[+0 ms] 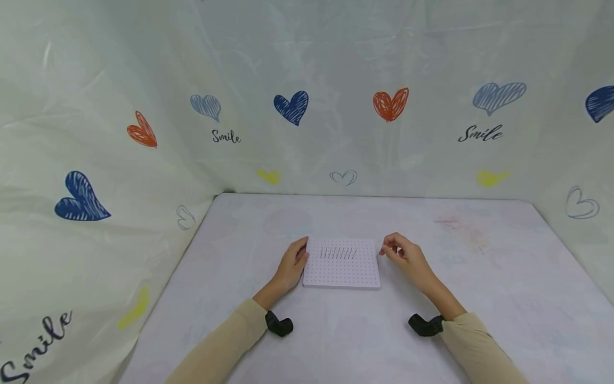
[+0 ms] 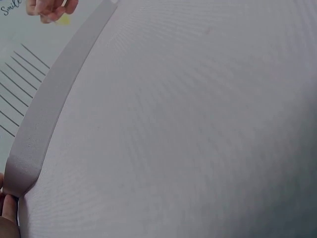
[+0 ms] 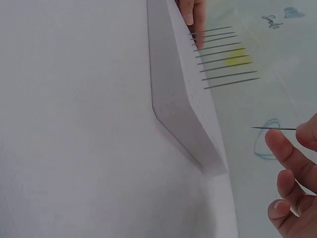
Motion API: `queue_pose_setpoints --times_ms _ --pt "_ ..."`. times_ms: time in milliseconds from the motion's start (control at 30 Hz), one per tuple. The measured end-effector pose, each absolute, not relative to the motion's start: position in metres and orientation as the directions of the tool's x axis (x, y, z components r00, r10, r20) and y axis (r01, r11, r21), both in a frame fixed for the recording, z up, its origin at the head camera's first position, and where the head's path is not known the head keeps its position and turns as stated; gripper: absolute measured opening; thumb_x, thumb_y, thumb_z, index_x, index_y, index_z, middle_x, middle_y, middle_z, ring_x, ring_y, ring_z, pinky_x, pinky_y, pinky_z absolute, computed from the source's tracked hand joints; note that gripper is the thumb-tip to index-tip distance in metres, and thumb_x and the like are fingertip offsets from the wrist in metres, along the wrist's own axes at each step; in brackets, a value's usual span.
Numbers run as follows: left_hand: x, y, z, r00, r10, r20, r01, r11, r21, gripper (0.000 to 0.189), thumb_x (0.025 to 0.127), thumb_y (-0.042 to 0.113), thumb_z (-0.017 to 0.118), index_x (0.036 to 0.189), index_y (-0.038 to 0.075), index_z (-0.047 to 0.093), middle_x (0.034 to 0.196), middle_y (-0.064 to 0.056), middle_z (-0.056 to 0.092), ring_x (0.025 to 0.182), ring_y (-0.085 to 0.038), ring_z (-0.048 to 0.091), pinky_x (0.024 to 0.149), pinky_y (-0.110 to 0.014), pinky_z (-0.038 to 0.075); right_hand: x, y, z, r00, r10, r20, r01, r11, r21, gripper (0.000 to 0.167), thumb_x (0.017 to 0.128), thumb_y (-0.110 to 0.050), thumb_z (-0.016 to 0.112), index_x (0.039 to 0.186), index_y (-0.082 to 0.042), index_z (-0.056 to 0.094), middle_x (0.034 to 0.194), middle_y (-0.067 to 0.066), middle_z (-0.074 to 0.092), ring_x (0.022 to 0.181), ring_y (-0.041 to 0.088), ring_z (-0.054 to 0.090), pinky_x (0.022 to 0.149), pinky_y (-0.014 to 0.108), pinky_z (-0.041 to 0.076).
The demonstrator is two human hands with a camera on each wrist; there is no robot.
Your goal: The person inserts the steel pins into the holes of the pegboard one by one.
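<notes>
A white board [image 1: 341,274] with a grid of small holes lies flat on the table. Several thin dark metal pins [image 1: 338,253] stand upright in one row across its far half. My left hand [image 1: 290,266] holds the board's left edge between thumb and fingers. Just off the right edge, raised above the table, is my right hand [image 1: 408,258]. Between its thumb and index finger it pinches another metal pin [image 3: 262,128], whose pointed end sticks out in the right wrist view. The other fingers of that hand are loosely bent.
The board sits near the middle of a pale table [image 1: 479,298]. Behind the table and to its left hangs a white sheet [image 1: 336,64] printed with hearts and the word Smile. A black wrist device [image 1: 279,324] is on the left arm, and a similar one [image 1: 425,325] is on the right.
</notes>
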State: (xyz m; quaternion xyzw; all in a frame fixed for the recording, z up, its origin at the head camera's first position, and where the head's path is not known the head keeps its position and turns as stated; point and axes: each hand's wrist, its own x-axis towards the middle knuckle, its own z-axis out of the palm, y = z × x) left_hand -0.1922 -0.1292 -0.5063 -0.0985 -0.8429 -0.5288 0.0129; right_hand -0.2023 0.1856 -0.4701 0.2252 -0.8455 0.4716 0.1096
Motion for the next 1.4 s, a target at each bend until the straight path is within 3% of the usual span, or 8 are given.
queue_pose_setpoints --times_ms 667,1400 --pt "-0.193 -0.13 -0.505 -0.981 0.161 0.111 0.169 0.411 0.896 0.048 0.105 0.001 0.043 0.151 -0.007 0.031 0.153 -0.023 0.034 0.141 -0.032 0.038 0.115 -0.036 0.035 -0.212 0.153 -0.484 -0.89 -0.32 0.325 -0.443 0.438 -0.782 0.006 0.099 -0.008 0.061 0.103 -0.004 0.062 0.085 -0.001 0.068 0.081 0.018 0.049 0.066 0.023 0.04" --pt "-0.192 -0.13 -0.505 -0.982 0.15 0.112 0.165 0.407 0.898 0.048 0.105 0.0 0.044 0.15 -0.007 0.033 0.152 -0.024 0.036 0.141 -0.033 0.037 0.115 -0.037 0.035 -0.213 0.146 -0.489 -0.875 -0.354 0.331 -0.471 0.46 -0.752 0.004 0.097 -0.005 0.063 0.1 -0.007 0.064 0.085 -0.005 0.062 0.077 0.017 0.047 0.063 0.025 0.04"
